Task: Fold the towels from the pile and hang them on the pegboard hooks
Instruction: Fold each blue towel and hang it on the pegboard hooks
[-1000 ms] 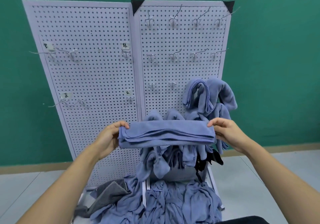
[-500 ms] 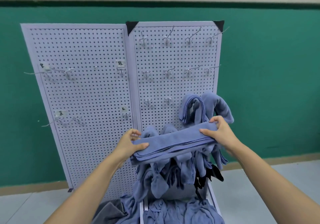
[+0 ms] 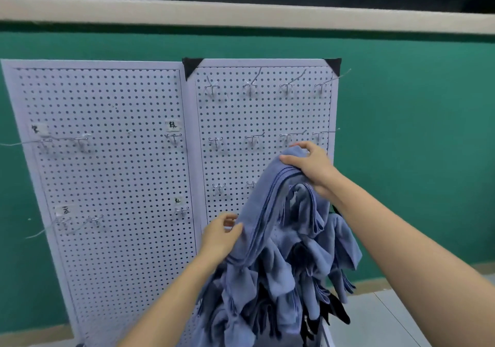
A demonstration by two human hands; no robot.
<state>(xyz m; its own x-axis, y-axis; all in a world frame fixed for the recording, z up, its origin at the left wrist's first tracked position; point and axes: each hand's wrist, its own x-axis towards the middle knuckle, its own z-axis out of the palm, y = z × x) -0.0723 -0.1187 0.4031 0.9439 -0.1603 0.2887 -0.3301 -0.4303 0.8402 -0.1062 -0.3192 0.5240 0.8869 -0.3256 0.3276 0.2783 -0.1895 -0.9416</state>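
I hold a folded blue towel [image 3: 263, 207] slanted steeply against the right panel of the white pegboard [image 3: 230, 159]. My right hand [image 3: 310, 165] grips its upper end just below the middle row of hooks [image 3: 288, 137]. My left hand [image 3: 221, 235] pinches its lower end at the panel's lower left. Several blue towels [image 3: 308, 253] hang in a bunch behind and below the folded one, hiding the lower hooks.
The left pegboard panel [image 3: 107, 159] carries bare wire hooks [image 3: 80, 140] and small paper labels. A top row of bare hooks [image 3: 250, 86] runs along the right panel. A green wall stands behind. Something black [image 3: 329, 312] hangs under the towels. Grey floor shows at lower right.
Both hands have carried the folded towel up and toward the board. It was level, now it slants steeply with the right end raised to the middle hooks. The view tilted upward.
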